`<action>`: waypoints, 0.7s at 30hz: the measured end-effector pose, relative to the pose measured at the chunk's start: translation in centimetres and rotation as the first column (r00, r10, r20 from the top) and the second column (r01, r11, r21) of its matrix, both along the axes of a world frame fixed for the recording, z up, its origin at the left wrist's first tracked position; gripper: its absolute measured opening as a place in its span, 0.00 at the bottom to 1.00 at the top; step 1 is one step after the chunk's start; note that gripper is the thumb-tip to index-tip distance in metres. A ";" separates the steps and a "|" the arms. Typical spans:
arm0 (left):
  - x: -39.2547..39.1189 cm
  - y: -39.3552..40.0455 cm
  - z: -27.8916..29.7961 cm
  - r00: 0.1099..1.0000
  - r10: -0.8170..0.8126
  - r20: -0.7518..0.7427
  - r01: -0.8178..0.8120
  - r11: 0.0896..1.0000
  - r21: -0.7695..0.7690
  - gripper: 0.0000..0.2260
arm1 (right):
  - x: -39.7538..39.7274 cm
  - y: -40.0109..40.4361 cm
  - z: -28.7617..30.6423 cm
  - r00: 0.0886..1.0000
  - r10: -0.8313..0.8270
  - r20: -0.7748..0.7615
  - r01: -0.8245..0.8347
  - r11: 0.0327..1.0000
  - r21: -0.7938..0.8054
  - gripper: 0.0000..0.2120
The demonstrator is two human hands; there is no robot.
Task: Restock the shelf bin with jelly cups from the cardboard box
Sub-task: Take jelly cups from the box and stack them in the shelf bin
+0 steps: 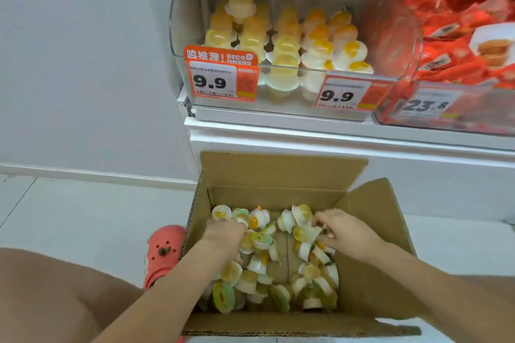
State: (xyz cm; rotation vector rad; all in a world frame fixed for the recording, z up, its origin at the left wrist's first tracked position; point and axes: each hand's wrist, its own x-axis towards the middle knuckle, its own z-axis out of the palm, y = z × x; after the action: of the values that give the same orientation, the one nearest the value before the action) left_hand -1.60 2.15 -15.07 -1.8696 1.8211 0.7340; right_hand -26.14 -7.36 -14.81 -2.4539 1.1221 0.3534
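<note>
Both hands down in the box, gathering cups for the bin above.

The box (pixel 278 175) sits open on the floor below the shelf, its cups (pixel 278 267) heaped loose at every tilt, so no shared long axis guides the grasp. The left hand (pixel 225 237) is buried palm-down in the far-left of the heap, fingers curled under and hidden; whether it has closed on anything cannot be told. The right hand (pixel 345 231) lies at the far-right, fingers bent around cups at its tips, seemingly gripping a few loosely. The bin (pixel 390 36) stands straight ahead and up, well apart from both hands; its stacked rows fill the left and middle, leaving room at the right, so the right hand is likely the nearer carrier.
</note>
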 end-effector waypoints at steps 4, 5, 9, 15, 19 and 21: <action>0.8 2.5 -6.2 0.999 0.007 -0.043 -0.002 0.992 0.130 0.12 | 0.0 1.2 -5.7 0.969 0.106 -0.224 -0.062 0.979 0.194 0.16; 1.1 2.6 -7.1 0.999 -0.036 -0.024 0.039 0.990 0.138 0.14 | 0.3 1.7 -6.9 0.955 0.167 -0.244 -0.112 0.968 0.223 0.18; 1.0 2.2 -9.3 0.988 -0.139 -0.064 0.149 0.974 0.173 0.25 | 2.4 4.1 -9.8 0.850 0.473 -0.232 -0.406 0.869 0.282 0.30; -0.8 3.0 -12.2 0.954 -0.293 0.072 0.276 0.944 0.180 0.27 | 5.4 6.4 -12.9 0.727 0.656 -0.206 -0.592 0.749 0.298 0.29; -1.1 2.8 -12.5 0.918 -0.376 0.124 0.361 0.923 0.133 0.26 | 4.9 7.0 -14.5 0.773 0.602 -0.200 -0.526 0.784 0.329 0.27; -1.0 3.0 -12.7 0.924 -0.365 0.114 0.353 0.929 0.111 0.27 | 4.4 7.0 -14.8 0.828 0.533 -0.175 -0.449 0.817 0.362 0.27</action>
State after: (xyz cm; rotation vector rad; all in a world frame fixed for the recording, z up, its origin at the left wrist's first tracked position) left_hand -2.55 5.17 -27.77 -1.4318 1.9358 0.5344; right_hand -21.75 -0.32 -29.56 -2.4222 0.4351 0.9705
